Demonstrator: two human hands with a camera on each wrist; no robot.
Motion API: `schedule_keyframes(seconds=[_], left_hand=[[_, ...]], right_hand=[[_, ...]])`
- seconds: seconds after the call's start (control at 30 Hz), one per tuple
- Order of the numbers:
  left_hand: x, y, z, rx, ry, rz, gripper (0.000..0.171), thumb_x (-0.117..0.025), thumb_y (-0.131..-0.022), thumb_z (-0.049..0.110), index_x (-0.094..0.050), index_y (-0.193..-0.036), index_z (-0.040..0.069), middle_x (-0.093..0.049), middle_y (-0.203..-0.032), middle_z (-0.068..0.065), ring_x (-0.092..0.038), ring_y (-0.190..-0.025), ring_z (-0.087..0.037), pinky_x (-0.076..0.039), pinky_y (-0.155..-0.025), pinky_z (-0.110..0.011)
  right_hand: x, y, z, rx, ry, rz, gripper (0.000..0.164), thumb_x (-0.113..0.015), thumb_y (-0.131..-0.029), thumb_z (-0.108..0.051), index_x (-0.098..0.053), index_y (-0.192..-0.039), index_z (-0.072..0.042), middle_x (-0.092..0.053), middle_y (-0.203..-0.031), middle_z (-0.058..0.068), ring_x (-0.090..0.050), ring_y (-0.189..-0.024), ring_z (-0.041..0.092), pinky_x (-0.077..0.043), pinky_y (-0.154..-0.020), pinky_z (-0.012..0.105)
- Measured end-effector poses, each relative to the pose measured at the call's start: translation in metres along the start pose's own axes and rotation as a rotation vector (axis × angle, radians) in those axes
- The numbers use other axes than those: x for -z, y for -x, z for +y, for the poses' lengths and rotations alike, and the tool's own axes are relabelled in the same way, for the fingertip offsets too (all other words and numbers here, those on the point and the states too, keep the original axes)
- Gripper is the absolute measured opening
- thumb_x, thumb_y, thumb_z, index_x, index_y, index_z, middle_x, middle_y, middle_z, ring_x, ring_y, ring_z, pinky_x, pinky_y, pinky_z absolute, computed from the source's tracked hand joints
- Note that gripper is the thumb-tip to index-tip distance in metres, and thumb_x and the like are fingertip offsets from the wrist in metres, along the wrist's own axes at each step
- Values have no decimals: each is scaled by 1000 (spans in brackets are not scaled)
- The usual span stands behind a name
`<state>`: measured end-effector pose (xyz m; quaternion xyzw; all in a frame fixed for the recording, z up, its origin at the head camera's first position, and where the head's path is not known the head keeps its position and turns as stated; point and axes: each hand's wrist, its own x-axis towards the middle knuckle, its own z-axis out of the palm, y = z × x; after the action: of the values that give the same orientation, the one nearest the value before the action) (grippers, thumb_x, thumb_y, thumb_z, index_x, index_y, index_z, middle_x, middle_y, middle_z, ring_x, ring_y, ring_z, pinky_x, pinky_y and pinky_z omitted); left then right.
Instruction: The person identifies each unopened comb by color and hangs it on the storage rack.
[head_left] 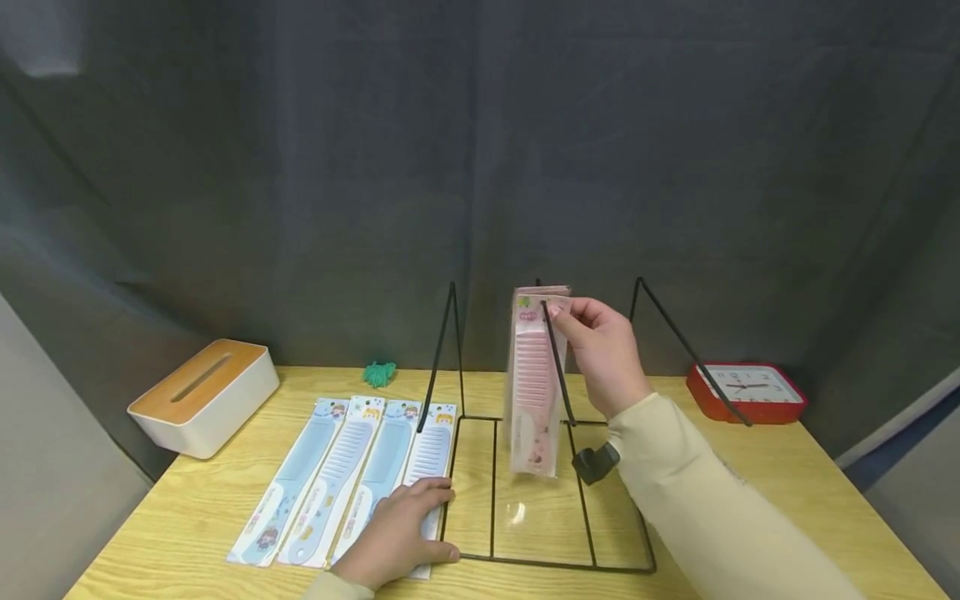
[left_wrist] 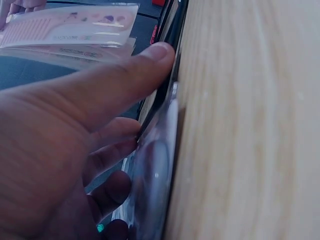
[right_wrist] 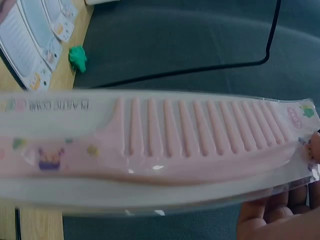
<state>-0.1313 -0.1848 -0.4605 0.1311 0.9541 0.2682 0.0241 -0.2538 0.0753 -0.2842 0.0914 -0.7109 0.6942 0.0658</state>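
Observation:
A pink comb in a clear package (head_left: 531, 392) hangs upright at the middle prong (head_left: 558, 360) of a black wire rack, with other pink packages behind it. My right hand (head_left: 609, 360) pinches its top right corner between thumb and fingers. In the right wrist view the comb (right_wrist: 200, 130) shows its teeth through the plastic. My left hand (head_left: 405, 529) rests palm down over the rightmost of several blue comb packages (head_left: 300, 479), fingertips and thumb touching the left side of the rack's base (head_left: 555, 564). The left wrist view shows that thumb (left_wrist: 155, 52) against the dark wire.
A white tissue box with a wooden lid (head_left: 206, 400) stands at the far left. A green tangle of string (head_left: 378, 373) lies behind the blue packages. A red clock (head_left: 750, 392) is at the right, near the rack's right prong (head_left: 690, 350). A dark cloth (head_left: 375, 167) hangs behind the table.

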Motion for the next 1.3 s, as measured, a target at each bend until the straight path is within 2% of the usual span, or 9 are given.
schedule_keyframes(seconds=[0.2,0.33,0.43,0.5,0.67,0.83,0.97,1.13,1.3], left_hand=[[0,0,0,-4,-8,4,80,-83,-72,56,-62,-136,12,-51,-148,2,-48,-131,-33,-38,-100,-63],[-1,0,-1,-6,-15,10,80,-82,-72,56,-62,-136,12,-51,-148,1,-48,-131,-33,-39,-100,-63],[-1,-1,-1,-5,-16,9,80,-82,-72,56,-62,-136,12,-51,-148,1,-48,-131,-33,-39,-100,-63],[0,-1,-1,-6,-15,7,80,-83,-72,56,-62,-135,12,-51,-148,1,-48,-131,-33,-39,-100,-63],[2,-2,-2,-8,-17,7,79,-83,-72,56,-62,-135,13,-51,-148,2,-48,-131,-33,-39,-99,-62],[2,-1,-4,-7,-28,17,80,-83,-72,56,-62,-136,12,-51,-148,1,-48,-131,-33,-39,-99,-63],[3,-1,-5,-7,-22,21,80,-83,-72,55,-61,-136,12,-51,-148,0,-48,-131,-33,-39,-99,-63],[3,-2,-4,-12,-27,26,80,-83,-73,55,-61,-136,12,-51,-148,0,-48,-132,-33,-39,-100,-62],[3,-2,-3,-15,-30,19,79,-83,-73,54,-62,-136,12,-52,-148,0,-49,-131,-33,-39,-99,-62]], right_hand=[[-2,-6,1,-18,-2,43,24,-71,-95,-30,-62,-101,-8,-57,-96,0,-48,-87,15,-44,-72,27],[6,-4,12,26,120,27,35,-71,-94,-35,-61,-115,-9,-60,-109,3,-54,-97,16,-48,-79,27],[18,3,29,65,234,2,45,-71,-95,-36,-56,-128,-10,-60,-123,7,-56,-109,19,-49,-89,32],[25,12,44,79,274,-20,50,-71,-95,-32,-53,-134,-7,-58,-129,10,-56,-114,23,-47,-95,37],[44,45,82,31,333,-103,66,-75,-92,-26,-41,-145,-5,-48,-145,12,-49,-130,28,-42,-105,47],[60,79,105,-58,377,-192,90,-80,-86,-36,-29,-154,-6,-35,-158,14,-34,-145,34,-30,-115,53],[69,103,116,-150,490,-255,104,-83,-80,-46,-24,-157,-9,-28,-161,18,-26,-147,41,-26,-115,61],[80,120,123,-199,640,-333,114,-86,-72,-54,-24,-158,-12,-25,-162,22,-24,-146,47,-28,-110,67],[94,125,132,-214,630,-381,119,-88,-69,-53,-23,-159,-9,-21,-163,21,-18,-149,44,-23,-114,64]])
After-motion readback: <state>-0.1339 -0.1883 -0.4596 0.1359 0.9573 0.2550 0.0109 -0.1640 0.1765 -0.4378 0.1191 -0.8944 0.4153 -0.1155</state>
